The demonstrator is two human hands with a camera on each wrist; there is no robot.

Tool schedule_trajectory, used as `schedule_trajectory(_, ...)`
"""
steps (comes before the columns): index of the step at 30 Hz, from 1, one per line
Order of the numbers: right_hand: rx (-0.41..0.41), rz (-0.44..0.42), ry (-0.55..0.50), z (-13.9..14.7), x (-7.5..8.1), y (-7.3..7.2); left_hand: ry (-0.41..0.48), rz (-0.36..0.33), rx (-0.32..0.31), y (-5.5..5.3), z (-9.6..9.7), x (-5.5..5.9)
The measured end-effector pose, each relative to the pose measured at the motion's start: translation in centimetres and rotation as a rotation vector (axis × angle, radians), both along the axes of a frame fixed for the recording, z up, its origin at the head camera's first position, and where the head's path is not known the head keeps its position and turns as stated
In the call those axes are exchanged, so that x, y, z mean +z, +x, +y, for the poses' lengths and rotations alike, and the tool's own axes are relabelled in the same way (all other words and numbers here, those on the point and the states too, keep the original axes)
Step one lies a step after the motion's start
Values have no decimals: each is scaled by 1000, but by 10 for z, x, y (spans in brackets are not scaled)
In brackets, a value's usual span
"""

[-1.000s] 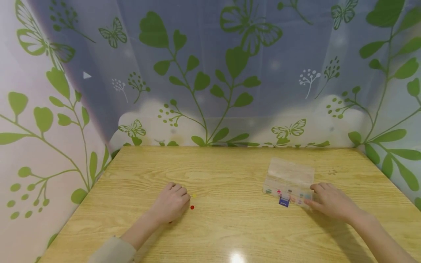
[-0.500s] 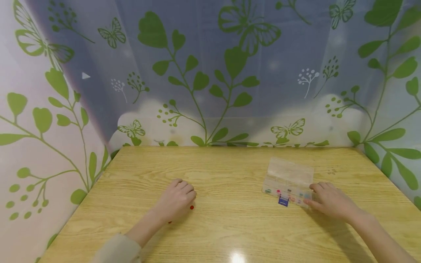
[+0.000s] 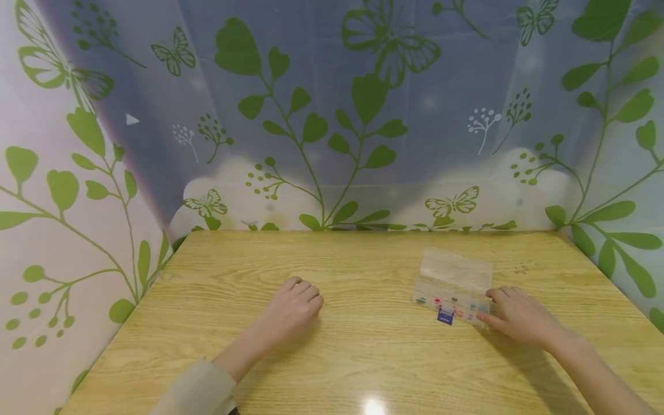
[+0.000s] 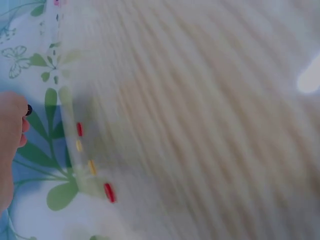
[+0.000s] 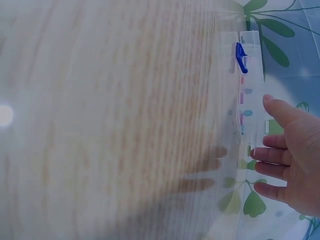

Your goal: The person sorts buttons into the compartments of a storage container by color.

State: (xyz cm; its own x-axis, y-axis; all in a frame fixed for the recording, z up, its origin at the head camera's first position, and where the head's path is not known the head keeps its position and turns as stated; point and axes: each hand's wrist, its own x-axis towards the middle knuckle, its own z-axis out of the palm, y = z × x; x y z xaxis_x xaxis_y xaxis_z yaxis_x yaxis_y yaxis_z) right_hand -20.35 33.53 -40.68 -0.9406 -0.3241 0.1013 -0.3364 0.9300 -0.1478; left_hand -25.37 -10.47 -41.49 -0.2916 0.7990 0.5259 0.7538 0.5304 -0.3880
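Note:
My left hand (image 3: 294,305) is over the left-middle of the table. In the left wrist view it pinches a small black round piece (image 4: 29,110), probably a button or bead, between thumb and fingers. Below it on the wood lie small flat pieces in a row: a red one (image 4: 79,129), two yellow ones (image 4: 92,167) and another red one (image 4: 110,192); the head view hides them behind the hand. A clear plastic compartment box (image 3: 456,271) stands lid up at right, with coloured pieces inside. My right hand (image 3: 524,314) rests at its right end, fingers fairly straight.
A blue latch (image 3: 445,315) sticks out from the box's front. The wood-grain table (image 3: 363,346) ends at a leaf-patterned cloth (image 3: 363,173) behind and at the sides. A faint pale mark (image 3: 521,268) shows right of the box.
My left hand has moved right and slightly away from me, covering the red and yellow pieces seen earlier. My right hand and the box keep their places.

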Motion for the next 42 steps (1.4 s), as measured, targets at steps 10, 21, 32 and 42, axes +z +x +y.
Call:
schedule_trajectory(10, -7, 6, 11, 2, 0, 0, -15, 80, -51, -7, 27, 11)
schedule_trajectory(21, -27, 11, 33, -1, 1, 0, 8, 118, -69, -7, 55, 19)
schedule_trajectory(32, -69, 33, 63, -1, 0, 4, 42, 117, -66, -10, 73, 22)
schedule_trajectory(42, -69, 82, 96, -2, 0, 5, 61, 107, -81, -12, 93, 21)
